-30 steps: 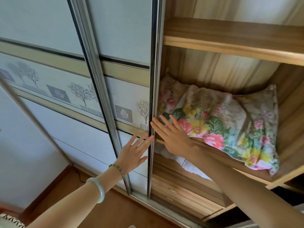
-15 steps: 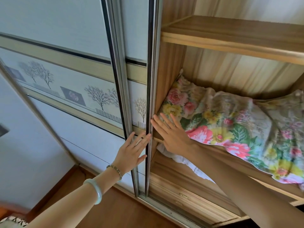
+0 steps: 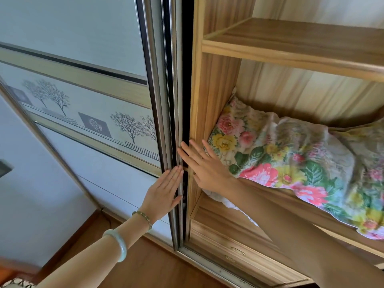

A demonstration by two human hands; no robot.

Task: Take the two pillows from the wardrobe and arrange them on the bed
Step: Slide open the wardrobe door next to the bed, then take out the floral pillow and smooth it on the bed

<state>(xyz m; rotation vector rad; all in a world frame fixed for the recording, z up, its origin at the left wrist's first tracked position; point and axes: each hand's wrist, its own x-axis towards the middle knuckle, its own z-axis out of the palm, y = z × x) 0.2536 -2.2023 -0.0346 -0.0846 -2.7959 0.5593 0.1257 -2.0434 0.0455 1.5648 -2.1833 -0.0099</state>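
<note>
A floral pillow point(image 3: 295, 163) lies on the middle wooden shelf point(image 3: 340, 239) of the open wardrobe, its right end cut off by the frame. A second pillow is not distinguishable. My left hand point(image 3: 164, 194) presses flat with straight fingers against the metal edge of the sliding door point(image 3: 164, 100). My right hand point(image 3: 205, 165) is also flat, fingers straight, touching the door edge and the wardrobe's wooden side panel point(image 3: 209, 104), just left of the pillow. White fabric point(image 3: 228, 202) shows on the shelf below my right forearm.
An upper shelf point(image 3: 291, 50) has nothing visible on it. Drawers with small metal handles point(image 3: 236, 250) sit below. The sliding doors point(image 3: 83, 125) with tree prints fill the left. Wooden floor point(image 3: 145, 267) lies beneath, beside a white wall point(image 3: 31, 204).
The sliding door has moved left, uncovering more of the shelf and the pillow's left end. Both hands stayed flat on the door edge and travelled with it.
</note>
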